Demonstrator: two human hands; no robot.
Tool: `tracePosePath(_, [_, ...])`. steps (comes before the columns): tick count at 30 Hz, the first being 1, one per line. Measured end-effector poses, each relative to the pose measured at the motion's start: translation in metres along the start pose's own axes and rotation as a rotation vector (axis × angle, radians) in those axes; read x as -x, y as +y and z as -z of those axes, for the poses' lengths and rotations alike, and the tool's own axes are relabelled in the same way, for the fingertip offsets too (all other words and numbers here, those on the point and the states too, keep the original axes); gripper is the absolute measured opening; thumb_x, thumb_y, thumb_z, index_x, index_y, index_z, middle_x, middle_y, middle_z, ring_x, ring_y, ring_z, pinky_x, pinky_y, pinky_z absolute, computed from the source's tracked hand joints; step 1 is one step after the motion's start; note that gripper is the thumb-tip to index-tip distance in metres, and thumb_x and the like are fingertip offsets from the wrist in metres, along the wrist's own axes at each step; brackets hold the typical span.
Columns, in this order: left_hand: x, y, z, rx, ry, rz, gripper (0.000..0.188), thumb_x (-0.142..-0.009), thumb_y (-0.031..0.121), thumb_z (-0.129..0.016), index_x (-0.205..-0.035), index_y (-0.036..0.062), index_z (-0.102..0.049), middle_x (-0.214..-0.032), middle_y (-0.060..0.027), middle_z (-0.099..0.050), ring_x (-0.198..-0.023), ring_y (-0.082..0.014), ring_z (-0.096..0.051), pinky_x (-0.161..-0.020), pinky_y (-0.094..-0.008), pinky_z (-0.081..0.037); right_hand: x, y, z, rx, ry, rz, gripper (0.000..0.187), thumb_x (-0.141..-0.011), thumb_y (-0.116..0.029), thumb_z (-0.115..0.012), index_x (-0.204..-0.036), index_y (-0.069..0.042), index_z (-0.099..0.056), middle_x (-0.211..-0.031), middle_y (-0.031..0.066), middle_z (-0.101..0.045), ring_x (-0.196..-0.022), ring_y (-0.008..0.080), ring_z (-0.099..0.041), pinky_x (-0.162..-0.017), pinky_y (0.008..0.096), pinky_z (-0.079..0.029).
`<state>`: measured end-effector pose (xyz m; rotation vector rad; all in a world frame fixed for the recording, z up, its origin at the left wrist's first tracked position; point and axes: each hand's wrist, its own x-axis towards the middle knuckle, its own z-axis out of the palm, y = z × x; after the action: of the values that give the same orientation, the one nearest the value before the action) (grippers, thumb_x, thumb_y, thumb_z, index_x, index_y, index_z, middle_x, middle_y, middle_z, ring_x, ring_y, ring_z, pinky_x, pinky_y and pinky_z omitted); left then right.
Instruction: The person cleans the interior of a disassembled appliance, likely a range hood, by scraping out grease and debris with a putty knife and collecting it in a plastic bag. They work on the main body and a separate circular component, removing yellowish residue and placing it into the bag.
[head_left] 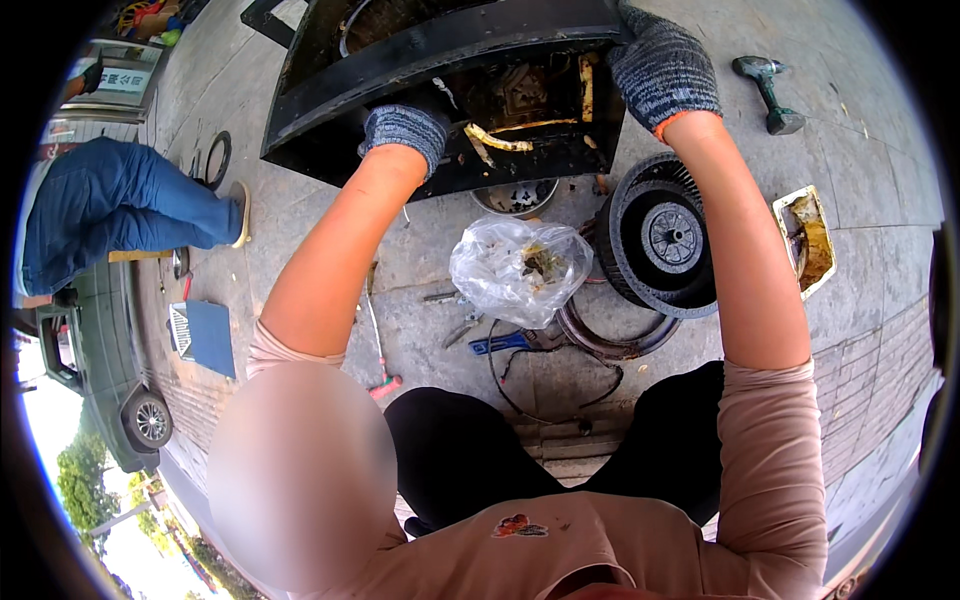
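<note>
Black sheet metal, soiled with brownish residue, forms the casing, which is found on the paved ground straight ahead of the person, its hollow side exposed. Yellowed strips are noted inside it. The casing is judged stiff and awkwardly heavy for its bulk, and its walls are likely slippery where coated; hold is best taken at opposite outer edges or corners, with thin metal rims treated as possibly sharp.

The gloved left hand is placed at the near left part of the casing; its fingertips are hidden, so whether they are pinching or spread cannot be told. The gloved right hand is set against the right end, fingers bent toward the corner; how firmly it is gripped cannot be told.

Three containers were inspected. By the casing's near edge, partly covered by it, a metal bowl is seen with dark scraps inside. In a clear plastic bag, soft and easily torn, a brownish-yellow clump is held. Beyond the fan drum, a pale tray is found smeared with brown and yellow residue.
</note>
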<state>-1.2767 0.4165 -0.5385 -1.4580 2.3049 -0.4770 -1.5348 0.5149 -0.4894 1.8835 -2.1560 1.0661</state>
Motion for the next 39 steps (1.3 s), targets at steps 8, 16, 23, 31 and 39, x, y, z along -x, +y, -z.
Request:
tracePosePath(8, [-0.003,0.026,0.033,-0.179,-0.251,-0.198,0.03,-0.089,0.018,-0.061,-0.116,0.0068,-0.07,-0.124,-0.0178,-0.065,-0.112,-0.0343,-0.064,-0.088,-0.0451,-0.054,-0.004,-0.001,0.002,0.128,-0.104,-0.015,0.026,-0.085,-0.014,-0.05,-0.1,-0.003,-0.068,-0.092,0.0249,-0.068,-0.089,0.0407,-0.066,-0.081,0.0473,-0.052])
tracePosePath(16, [0.032,0.034,-0.039,-0.091,-0.237,-0.236,0.032,-0.093,0.019,-0.05,-0.117,0.0125,-0.07,-0.108,-0.0102,-0.072,-0.099,-0.0313,-0.07,-0.072,-0.0491,-0.056,0.001,0.011,-0.008,0.091,0.006,0.01,0.027,-0.082,-0.014,-0.056,-0.104,-0.002,-0.065,-0.096,0.024,-0.068,-0.093,0.0382,-0.066,-0.083,0.0457,-0.053])
tracePosePath(23, [0.042,0.01,0.009,-0.12,-0.332,-0.151,0.052,-0.087,0.007,-0.056,-0.137,0.0211,-0.053,-0.102,-0.0106,-0.072,-0.096,-0.0298,-0.07,-0.072,-0.0458,-0.056,-0.002,-0.001,0.005,0.099,-0.168,-0.062,0.034,-0.079,-0.016,-0.061,-0.11,-0.003,-0.067,-0.1,0.0238,-0.068,-0.095,0.0373,-0.066,-0.083,0.0441,-0.052])
tracePosePath(31, [0.036,0.013,-0.015,0.079,-0.213,-0.108,0.047,-0.089,0.009,-0.054,-0.136,0.0167,-0.051,-0.104,-0.0135,-0.071,-0.096,-0.0317,-0.07,-0.073,-0.0467,-0.056,-0.002,-0.002,0.008,0.079,-0.135,-0.063,0.033,-0.08,-0.019,-0.061,-0.109,-0.003,-0.067,-0.1,0.0239,-0.068,-0.096,0.0385,-0.066,-0.085,0.0454,-0.052])
tracePosePath(39, [0.021,0.015,-0.055,0.219,-0.262,-0.049,0.041,-0.097,0.025,-0.044,-0.137,0.0201,-0.051,-0.117,-0.0168,-0.066,-0.104,-0.0357,-0.066,-0.085,-0.0451,-0.053,0.001,0.009,-0.016,0.151,-0.016,-0.023,0.032,-0.083,-0.014,-0.053,-0.11,-0.002,-0.066,-0.098,0.0255,-0.068,-0.094,0.0395,-0.066,-0.084,0.0459,-0.052])
